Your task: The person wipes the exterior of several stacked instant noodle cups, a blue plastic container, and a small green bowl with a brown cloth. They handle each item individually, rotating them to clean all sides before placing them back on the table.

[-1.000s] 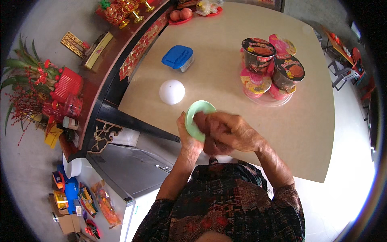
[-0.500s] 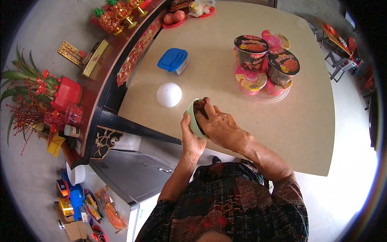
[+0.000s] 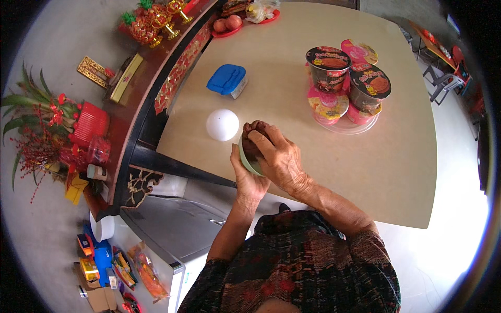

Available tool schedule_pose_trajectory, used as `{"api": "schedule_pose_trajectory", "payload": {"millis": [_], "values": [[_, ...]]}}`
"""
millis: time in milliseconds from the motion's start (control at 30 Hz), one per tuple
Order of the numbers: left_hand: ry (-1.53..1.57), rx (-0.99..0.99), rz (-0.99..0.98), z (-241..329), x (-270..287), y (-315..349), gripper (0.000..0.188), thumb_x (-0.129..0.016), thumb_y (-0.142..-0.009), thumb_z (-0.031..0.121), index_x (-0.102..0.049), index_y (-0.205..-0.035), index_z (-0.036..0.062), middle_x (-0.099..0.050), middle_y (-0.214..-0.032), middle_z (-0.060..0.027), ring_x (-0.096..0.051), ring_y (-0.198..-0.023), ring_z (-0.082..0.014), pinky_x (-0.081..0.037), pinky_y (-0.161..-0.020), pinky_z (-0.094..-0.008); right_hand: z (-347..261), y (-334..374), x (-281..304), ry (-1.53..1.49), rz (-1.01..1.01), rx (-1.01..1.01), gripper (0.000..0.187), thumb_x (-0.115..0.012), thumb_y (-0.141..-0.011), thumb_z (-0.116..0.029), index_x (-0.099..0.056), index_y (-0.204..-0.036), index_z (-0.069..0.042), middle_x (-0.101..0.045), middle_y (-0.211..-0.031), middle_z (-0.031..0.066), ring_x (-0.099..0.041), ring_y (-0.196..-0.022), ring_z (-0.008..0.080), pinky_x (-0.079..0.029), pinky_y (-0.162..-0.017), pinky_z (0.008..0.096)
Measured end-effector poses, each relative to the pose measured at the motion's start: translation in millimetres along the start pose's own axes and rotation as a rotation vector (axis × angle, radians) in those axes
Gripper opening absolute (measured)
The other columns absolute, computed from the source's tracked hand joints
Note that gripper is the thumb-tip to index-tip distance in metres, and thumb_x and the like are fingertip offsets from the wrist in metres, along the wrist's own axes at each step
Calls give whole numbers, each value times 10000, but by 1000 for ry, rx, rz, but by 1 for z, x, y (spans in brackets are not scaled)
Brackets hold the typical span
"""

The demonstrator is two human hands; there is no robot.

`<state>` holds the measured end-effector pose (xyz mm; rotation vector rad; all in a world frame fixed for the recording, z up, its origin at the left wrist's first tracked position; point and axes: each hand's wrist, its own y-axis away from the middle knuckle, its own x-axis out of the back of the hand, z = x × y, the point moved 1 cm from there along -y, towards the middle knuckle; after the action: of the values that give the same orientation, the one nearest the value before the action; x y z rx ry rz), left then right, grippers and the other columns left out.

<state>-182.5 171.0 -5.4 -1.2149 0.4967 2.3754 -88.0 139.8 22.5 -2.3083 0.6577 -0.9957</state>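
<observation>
Over the table's near edge my left hand (image 3: 251, 183) is closed round a pale green bowl (image 3: 243, 154), its thumb along the outer wall. The bowl tilts toward my right. My right hand (image 3: 282, 159) reaches into its mouth, with fingers bent over a dark brown, soft-looking mass (image 3: 255, 125) that bulges at the rim. What exactly this mass is cannot be made out, and the bowl's inside is mostly hidden by my fingers. Just beyond the bowl, to the left, a white ball-like dome (image 3: 223, 125) rests on the table. Farther back stands a clear container with a blue lid (image 3: 227, 79).
Several black and pink instant-noodle cups (image 3: 329, 65) are stacked on a clear plate (image 3: 356, 128) at the right of the table (image 3: 396, 167). Round fruit (image 3: 233, 22) lies on a red plate at the back. A dark wooden altar table (image 3: 136, 117) borders the left side.
My right hand has shifted slightly left and deeper over the bowl, its fingers now spread across the brown mass. More of that mass shows at the rim. The bowl has moved slightly left.
</observation>
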Motion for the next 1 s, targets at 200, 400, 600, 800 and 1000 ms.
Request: {"api": "schedule_pose_trajectory", "payload": {"millis": [200,400,600,800,1000], "values": [[-164,22,67,-7,25,-7,519,-411,-928,517,-466,-1291,149,-545,-1237,-33,-511,-1171,-199,-441,-986,-398,17,-2,16,345,-327,12,231,-633,-737,-162,-622,-933,-41,-557,-913,148,-633,-797,286,-551,-571,374],[-348,-40,-29,-12,29,-9,500,-513,-899,458,-447,-1271,131,-533,-1230,-53,-516,-1156,-218,-434,-994,-404,26,1,26,88,-705,-139,327,-615,-735,-265,-623,-990,-61,-591,-967,163,-621,-881,346,-508,-760,460],[-197,7,-76,-9,35,-10,536,-570,-888,367,-376,-1308,95,-502,-1207,-84,-524,-1116,-224,-453,-957,-380,53,6,41,-596,-831,-204,286,-644,-736,-230,-638,-946,-37,-657,-829,146,-637,-795,307,-502,-771,401],[-586,-209,-3,4,18,-11,580,-642,-843,111,-347,-1342,73,-487,-1230,-99,-511,-1121,-211,-433,-975,-357,30,15,58,-697,-244,-264,333,-694,-753,-128,-565,-1034,-4,-637,-900,96,-615,-836,199,-487,-801,339],[-1282,-653,-185,-3,7,2,846,-789,-649,157,-317,-1346,74,-344,-1335,-117,-365,-1250,-233,-345,-1040,-399,13,5,48,-943,-61,-624,301,-655,-806,-91,-519,-1068,-38,-616,-909,41,-584,-837,112,-500,-743,269]]}}
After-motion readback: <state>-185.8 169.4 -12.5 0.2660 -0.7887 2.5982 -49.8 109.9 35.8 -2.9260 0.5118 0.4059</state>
